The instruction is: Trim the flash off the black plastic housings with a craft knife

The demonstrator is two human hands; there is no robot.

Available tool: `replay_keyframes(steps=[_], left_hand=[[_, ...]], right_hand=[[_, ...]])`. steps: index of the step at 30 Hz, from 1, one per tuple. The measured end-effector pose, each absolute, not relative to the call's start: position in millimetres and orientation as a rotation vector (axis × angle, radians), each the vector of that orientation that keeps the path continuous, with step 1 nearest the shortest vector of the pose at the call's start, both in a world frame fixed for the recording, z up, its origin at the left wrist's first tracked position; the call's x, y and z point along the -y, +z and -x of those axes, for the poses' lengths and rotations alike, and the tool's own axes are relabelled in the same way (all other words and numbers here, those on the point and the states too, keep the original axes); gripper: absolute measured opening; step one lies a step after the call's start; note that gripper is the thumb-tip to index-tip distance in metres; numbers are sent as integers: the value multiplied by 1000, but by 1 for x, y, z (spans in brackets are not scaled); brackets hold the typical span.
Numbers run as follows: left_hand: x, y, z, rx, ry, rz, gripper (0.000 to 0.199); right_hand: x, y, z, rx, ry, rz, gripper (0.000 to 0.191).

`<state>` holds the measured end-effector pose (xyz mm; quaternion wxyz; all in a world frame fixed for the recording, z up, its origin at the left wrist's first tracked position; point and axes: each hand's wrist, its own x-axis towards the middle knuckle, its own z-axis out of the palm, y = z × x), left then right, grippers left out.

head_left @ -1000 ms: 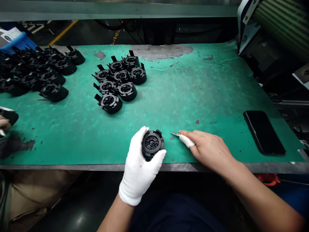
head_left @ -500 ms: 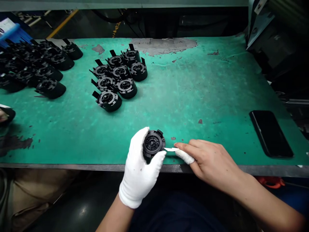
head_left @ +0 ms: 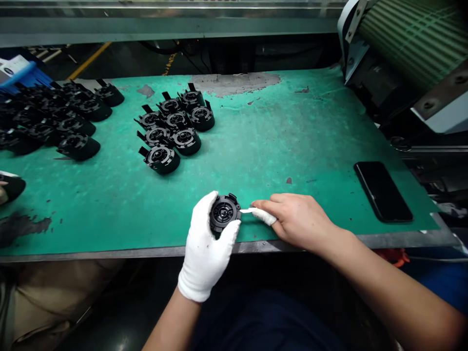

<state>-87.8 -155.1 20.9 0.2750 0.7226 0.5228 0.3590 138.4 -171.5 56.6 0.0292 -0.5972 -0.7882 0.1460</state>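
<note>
In a white glove, my left hand [head_left: 206, 243] is wrapped round a round black plastic housing [head_left: 224, 213], its ribbed face turned up, near the front edge of the table. My right hand [head_left: 298, 219], bare except for a white cover on the thumb, pinches a small pale blade [head_left: 247, 210]. The blade's tip meets the right rim of the housing. The blade's handle is hidden inside my fingers.
On the green mat [head_left: 256, 161], several similar black housings [head_left: 163, 158] stand in a group, with a larger cluster [head_left: 78, 146] farther left. A black phone [head_left: 383, 191] lies at right. Green-ribbed machinery [head_left: 417, 44] overhangs the back right. Another person's hand [head_left: 3, 192] shows at the left edge.
The camera view has shifted, bringing more of the machinery into sight. My hands hold the same housing and blade, with the tip still at the rim.
</note>
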Motion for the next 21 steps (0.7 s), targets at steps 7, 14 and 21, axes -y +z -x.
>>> replay_keyframes(steps=[7, 14, 21], left_hand=[[157, 18, 88, -1412, 980, -1970, 62], [156, 18, 88, -1423, 977, -1944, 61], [147, 19, 93, -1377, 979, -1758, 69]], right_hand=[[174, 57, -143, 2439, 564, 1780, 39], [176, 42, -142, 2204, 679, 1794, 35], [196, 36, -128, 1649, 1135, 1573, 38]])
